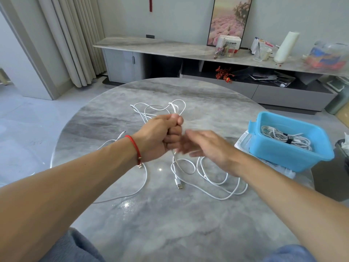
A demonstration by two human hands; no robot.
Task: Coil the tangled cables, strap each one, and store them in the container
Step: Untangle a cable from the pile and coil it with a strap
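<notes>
My left hand (pixel 160 137) is a fist above the table's middle and grips a white cable (pixel 176 107), whose loops rise beyond the knuckles. The same cable hangs below the fist and trails in loose curls (pixel 217 184) on the table, ending in a USB plug (pixel 179 185). Just right of the fist, my right hand (pixel 209 150) is blurred with its fingers stretched out; whether it touches the cable I cannot tell. Another white cable (pixel 145 178) runs under my left wrist. A blue container (pixel 273 152) at the right holds several coiled cables (pixel 283 138) with dark straps.
The round grey marble table (pixel 170 214) carries everything. The container sits on a clear lid (pixel 243 140) near the table's right edge. Behind the table runs a long low cabinet (pixel 170 48) with boxes, a white roll and clutter. My knees show at the bottom edge.
</notes>
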